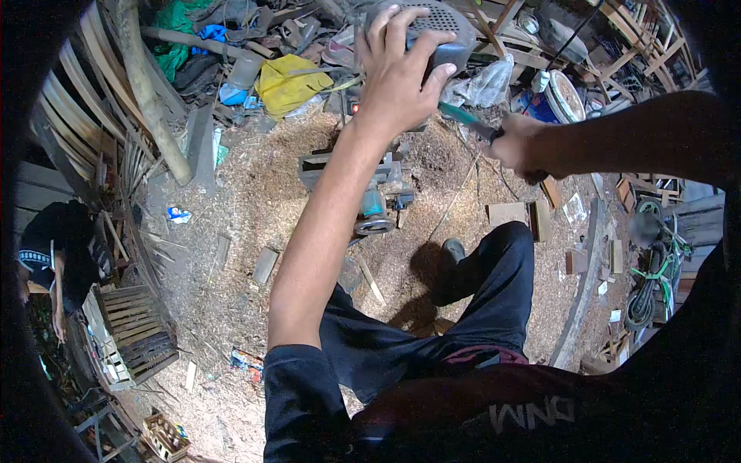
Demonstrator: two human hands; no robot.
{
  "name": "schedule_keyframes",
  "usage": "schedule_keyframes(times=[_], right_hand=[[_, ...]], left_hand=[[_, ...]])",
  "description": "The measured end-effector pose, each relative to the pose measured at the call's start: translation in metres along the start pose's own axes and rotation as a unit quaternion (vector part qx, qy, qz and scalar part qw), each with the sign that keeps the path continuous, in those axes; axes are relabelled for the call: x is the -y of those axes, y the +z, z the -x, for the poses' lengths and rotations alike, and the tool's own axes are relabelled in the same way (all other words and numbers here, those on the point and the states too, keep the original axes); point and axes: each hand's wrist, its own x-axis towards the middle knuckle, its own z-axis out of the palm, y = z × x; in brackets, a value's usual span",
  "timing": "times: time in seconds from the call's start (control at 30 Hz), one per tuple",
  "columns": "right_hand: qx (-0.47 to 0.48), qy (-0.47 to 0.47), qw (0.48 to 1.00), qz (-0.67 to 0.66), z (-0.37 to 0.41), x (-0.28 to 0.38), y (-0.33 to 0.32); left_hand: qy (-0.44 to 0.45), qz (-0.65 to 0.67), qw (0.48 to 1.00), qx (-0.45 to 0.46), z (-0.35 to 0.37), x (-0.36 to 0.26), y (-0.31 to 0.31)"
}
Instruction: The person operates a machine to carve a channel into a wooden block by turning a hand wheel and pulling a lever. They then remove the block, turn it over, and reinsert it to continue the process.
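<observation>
At the top centre, my left hand (397, 81) lies with its fingers spread over a grey rounded metal housing (451, 35) with a perforated top. My right hand (517, 145), to the right of it, is closed around the dark handle of a green tool (463, 117), which points up and left toward the housing. The tool's far end is partly hidden near the housing. Below my hands, a machine with a grey metal bed (312, 174) and a round handwheel (374, 225) stands on the floor, partly covered by my left forearm.
Wood shavings cover the floor (231, 309). A yellow cloth (289, 83), a plastic bag (486, 81) and a white bucket (567, 96) lie among scrap behind. Wood blocks (505, 214) sit right. A slatted crate (139, 332) and another person (58, 255) are at left.
</observation>
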Motion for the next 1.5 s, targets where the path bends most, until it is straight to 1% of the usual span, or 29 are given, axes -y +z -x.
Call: schedule_keyframes(times=[0.03,0.07,0.13,0.2,0.23,0.27,0.33,0.37,0.4,0.47,0.53,0.57,0.6,0.63,0.67,0.73,0.77,0.87,0.9,1.0,1.03,1.13,1.17,1.27,1.3,1.4,1.5], right_hand=[[-0.004,0.009,1.0,0.001,0.009,-0.005,0.006],[-0.052,-0.013,0.999,0.007,-0.009,0.013,0.022],[-0.046,0.028,0.999,-0.001,-0.002,0.011,0.039],[-0.12,-0.122,0.984,0.041,-0.003,-0.018,0.069],[-0.054,-0.056,0.997,-0.007,-0.009,-0.01,0.071],[0.012,0.011,0.998,-0.059,-0.013,-0.008,0.077],[-0.118,-0.041,0.99,-0.06,-0.032,-0.031,0.131],[-0.15,-0.072,0.984,-0.057,-0.039,-0.042,0.153],[-0.184,-0.103,0.976,-0.053,-0.045,-0.048,0.166],[-0.179,-0.117,0.969,-0.127,-0.053,-0.053,0.182],[-0.185,-0.134,0.957,-0.176,-0.057,-0.054,0.196],[-0.195,-0.143,0.952,-0.188,-0.056,-0.054,0.202],[-0.205,-0.151,0.946,-0.201,-0.058,-0.056,0.212],[-0.233,-0.187,0.929,-0.218,-0.069,-0.062,0.228],[-0.243,-0.188,0.924,-0.226,-0.076,-0.065,0.24],[-0.256,-0.19,0.916,-0.241,-0.084,-0.066,0.258],[-0.202,-0.172,0.92,-0.288,-0.073,-0.059,0.251],[-0.261,-0.185,0.91,-0.263,-0.092,-0.064,0.28],[-0.251,-0.162,0.925,-0.234,-0.096,-0.064,0.285],[-0.246,-0.173,0.91,-0.287,-0.108,-0.064,0.308],[-0.268,-0.163,0.914,-0.258,-0.115,-0.062,0.318],[-0.261,-0.162,0.896,-0.32,-0.123,-0.057,0.333],[-0.278,-0.184,0.894,-0.299,-0.129,-0.058,0.337],[-0.324,-0.206,0.866,-0.32,-0.144,-0.056,0.355],[-0.285,-0.166,0.886,-0.325,-0.149,-0.055,0.359],[-0.287,-0.154,0.896,-0.302,-0.164,-0.055,0.374],[-0.308,-0.16,0.88,-0.325,-0.178,-0.053,0.387]], left_hand=[[0.003,0.004,1.0,-0.011,-0.002,-0.01,-0.001],[0.004,0.009,1.0,0.006,-0.004,0.018,-0.007],[-0.058,0.058,0.996,0.031,0.001,0.01,-0.006],[-0.05,0.055,0.997,0.027,0.001,0.01,-0.007],[-0.045,0.052,0.997,0.025,0.002,0.01,-0.008],[-0.034,0.064,0.997,0.029,0.005,0.01,-0.008],[-0.01,0.079,0.996,0.034,0.011,0.016,-0.013],[-0.027,0.13,0.99,0.054,0.015,0.016,-0.023],[-0.049,0.14,0.989,0.017,0.026,0.012,-0.025],[-0.097,0.168,0.979,-0.054,0.074,-0.001,-0.015],[-0.226,0.157,0.957,-0.095,0.153,-0.01,0.008],[-0.307,0.128,0.941,-0.066,0.199,-0.011,0.021],[-0.367,0.067,0.928,0.018,0.238,-0.014,0.028],[-0.369,0.0,0.928,0.055,0.279,-0.019,0.041],[-0.37,-0.067,0.922,0.092,0.31,-0.021,0.053],[-0.441,-0.001,0.872,0.212,0.34,-0.017,0.065],[-0.471,0.033,0.838,0.271,0.344,-0.019,0.063],[-0.455,-0.014,0.844,0.285,0.348,-0.026,0.064],[-0.454,-0.009,0.843,0.289,0.352,-0.025,0.065],[-0.445,-0.005,0.847,0.291,0.356,-0.019,0.069],[-0.44,-0.011,0.851,0.287,0.358,-0.021,0.07],[-0.428,-0.015,0.861,0.275,0.361,-0.02,0.07],[-0.423,-0.013,0.865,0.271,0.359,-0.019,0.071],[-0.421,-0.029,0.861,0.285,0.358,-0.02,0.071],[-0.421,-0.026,0.863,0.279,0.358,-0.019,0.071],[-0.425,-0.011,0.866,0.263,0.357,-0.021,0.069],[-0.43,0.004,0.867,0.251,0.356,-0.022,0.068]])
